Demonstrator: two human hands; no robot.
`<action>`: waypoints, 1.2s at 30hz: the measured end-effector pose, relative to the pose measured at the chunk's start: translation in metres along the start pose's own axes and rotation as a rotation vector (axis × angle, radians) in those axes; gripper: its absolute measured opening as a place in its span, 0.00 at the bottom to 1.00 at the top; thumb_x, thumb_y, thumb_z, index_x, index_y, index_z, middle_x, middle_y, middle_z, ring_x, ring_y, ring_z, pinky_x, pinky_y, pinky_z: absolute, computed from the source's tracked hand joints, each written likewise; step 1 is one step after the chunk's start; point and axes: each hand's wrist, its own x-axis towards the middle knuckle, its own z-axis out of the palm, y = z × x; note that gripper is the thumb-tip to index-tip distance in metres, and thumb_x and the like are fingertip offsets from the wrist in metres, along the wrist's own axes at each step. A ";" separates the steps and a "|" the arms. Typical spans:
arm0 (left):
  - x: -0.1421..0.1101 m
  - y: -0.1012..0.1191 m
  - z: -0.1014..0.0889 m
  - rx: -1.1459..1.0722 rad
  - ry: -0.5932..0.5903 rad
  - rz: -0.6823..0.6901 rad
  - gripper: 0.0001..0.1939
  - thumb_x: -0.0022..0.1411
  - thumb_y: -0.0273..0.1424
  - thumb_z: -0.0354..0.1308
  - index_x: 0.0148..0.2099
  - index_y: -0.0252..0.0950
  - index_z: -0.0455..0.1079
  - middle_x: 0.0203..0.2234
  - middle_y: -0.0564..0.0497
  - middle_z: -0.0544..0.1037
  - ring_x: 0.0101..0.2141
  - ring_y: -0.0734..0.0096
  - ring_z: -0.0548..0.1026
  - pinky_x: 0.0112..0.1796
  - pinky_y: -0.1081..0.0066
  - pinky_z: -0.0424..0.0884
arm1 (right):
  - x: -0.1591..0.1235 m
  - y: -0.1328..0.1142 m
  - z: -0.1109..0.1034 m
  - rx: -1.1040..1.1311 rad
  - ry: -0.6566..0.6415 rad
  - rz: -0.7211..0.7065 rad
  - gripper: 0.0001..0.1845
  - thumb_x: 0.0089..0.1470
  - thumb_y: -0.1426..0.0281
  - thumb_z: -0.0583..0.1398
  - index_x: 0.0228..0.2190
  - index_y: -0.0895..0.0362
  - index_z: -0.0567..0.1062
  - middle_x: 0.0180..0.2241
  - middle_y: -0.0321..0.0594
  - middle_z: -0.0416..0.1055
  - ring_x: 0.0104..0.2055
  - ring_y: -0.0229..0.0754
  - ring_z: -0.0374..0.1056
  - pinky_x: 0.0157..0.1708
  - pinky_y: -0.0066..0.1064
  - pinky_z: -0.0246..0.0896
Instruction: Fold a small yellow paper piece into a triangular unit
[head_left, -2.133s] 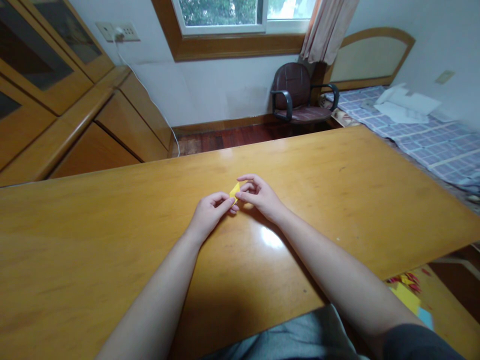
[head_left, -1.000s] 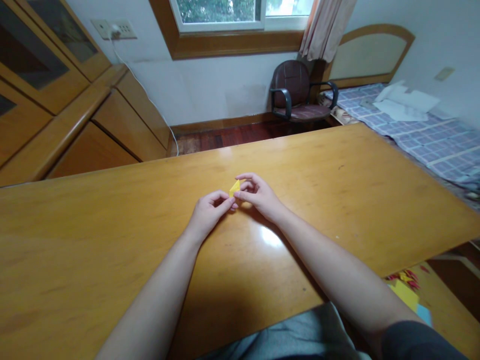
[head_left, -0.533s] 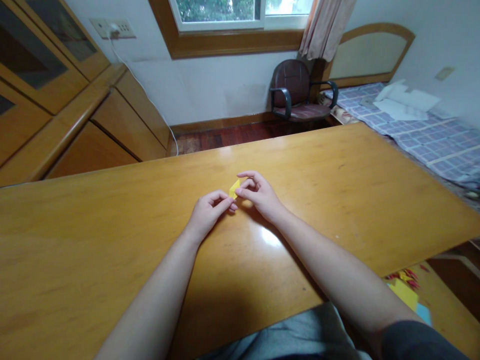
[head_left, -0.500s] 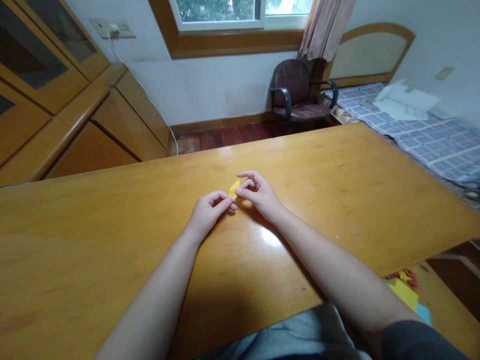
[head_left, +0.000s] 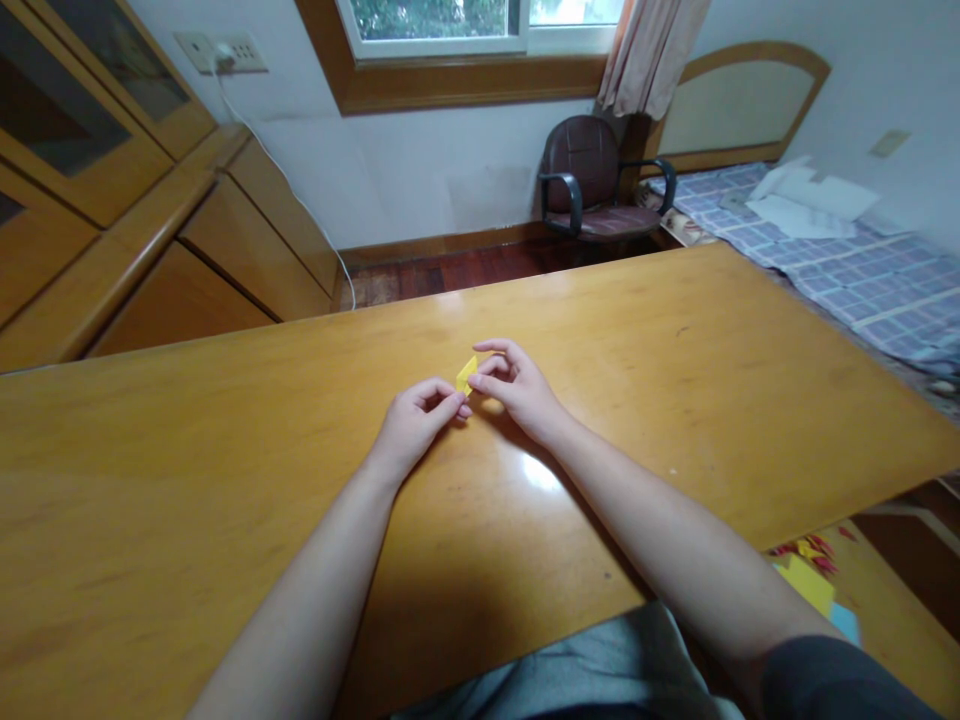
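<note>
A small folded piece of yellow paper (head_left: 466,374) is held between my two hands, a little above the wooden table (head_left: 247,450). My left hand (head_left: 420,415) pinches its lower left edge between thumb and fingers. From the other side, my right hand (head_left: 517,385) grips the paper with thumb and fingers, its index finger arched out above. The fingers cover parts of the paper, so its full folded shape is hidden.
Beyond the table's far edge stands a brown armchair (head_left: 592,180). A bed with a checked sheet (head_left: 862,270) is at the right, wooden cabinets (head_left: 150,230) at the left. Low at the right, yellow sheets (head_left: 808,585) and small red pieces lie on a lower surface.
Almost nothing differs. Both hands keep their pinch on the yellow paper, and the whole view has shifted very slightly.
</note>
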 end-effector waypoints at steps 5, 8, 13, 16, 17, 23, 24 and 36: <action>0.001 -0.004 0.003 -0.014 0.029 -0.010 0.14 0.57 0.42 0.65 0.32 0.35 0.72 0.26 0.50 0.81 0.27 0.70 0.78 0.34 0.70 0.73 | 0.001 0.001 0.002 -0.025 0.034 -0.012 0.23 0.47 0.67 0.68 0.44 0.53 0.69 0.27 0.30 0.73 0.31 0.36 0.69 0.36 0.30 0.62; 0.001 -0.004 0.003 -0.019 0.031 -0.010 0.15 0.57 0.43 0.65 0.33 0.35 0.72 0.26 0.50 0.81 0.27 0.69 0.78 0.34 0.70 0.73 | 0.001 0.001 0.003 -0.035 0.047 -0.015 0.22 0.47 0.66 0.68 0.44 0.53 0.69 0.28 0.30 0.73 0.31 0.36 0.69 0.36 0.30 0.63; 0.001 -0.005 0.003 -0.014 0.037 0.008 0.16 0.58 0.44 0.64 0.33 0.35 0.73 0.27 0.49 0.81 0.28 0.69 0.78 0.35 0.69 0.74 | 0.000 -0.001 0.003 -0.016 0.028 0.021 0.24 0.48 0.65 0.68 0.45 0.53 0.68 0.28 0.29 0.73 0.31 0.36 0.69 0.37 0.30 0.63; 0.001 -0.005 0.003 -0.017 0.044 0.014 0.16 0.58 0.43 0.64 0.33 0.34 0.73 0.27 0.49 0.81 0.29 0.69 0.78 0.35 0.69 0.74 | 0.001 0.000 0.003 -0.004 0.020 0.060 0.26 0.46 0.66 0.69 0.46 0.53 0.67 0.28 0.29 0.73 0.30 0.35 0.69 0.37 0.30 0.64; 0.001 -0.005 0.003 -0.016 0.046 0.014 0.16 0.58 0.43 0.64 0.33 0.34 0.73 0.27 0.49 0.81 0.29 0.69 0.78 0.35 0.69 0.74 | 0.001 0.000 0.003 -0.007 0.018 0.064 0.26 0.45 0.66 0.69 0.45 0.53 0.68 0.28 0.29 0.73 0.30 0.35 0.69 0.36 0.30 0.64; 0.001 -0.002 0.001 -0.074 0.025 -0.011 0.16 0.58 0.44 0.63 0.34 0.34 0.74 0.28 0.48 0.81 0.30 0.68 0.79 0.37 0.68 0.74 | 0.002 -0.001 0.002 -0.005 0.020 0.019 0.25 0.46 0.65 0.70 0.45 0.53 0.68 0.28 0.30 0.74 0.32 0.36 0.70 0.39 0.30 0.65; 0.001 -0.002 0.000 -0.084 0.021 -0.016 0.16 0.58 0.44 0.62 0.34 0.34 0.73 0.28 0.48 0.81 0.30 0.67 0.79 0.36 0.68 0.74 | 0.002 -0.001 0.002 -0.003 0.025 0.016 0.25 0.46 0.65 0.70 0.45 0.53 0.68 0.29 0.30 0.74 0.32 0.36 0.70 0.39 0.31 0.65; 0.000 0.002 0.000 0.025 0.040 0.019 0.13 0.57 0.40 0.64 0.32 0.35 0.74 0.27 0.49 0.81 0.29 0.68 0.78 0.36 0.69 0.73 | 0.002 0.000 0.003 0.019 0.008 0.039 0.25 0.46 0.66 0.69 0.45 0.52 0.68 0.29 0.30 0.74 0.32 0.36 0.71 0.39 0.31 0.65</action>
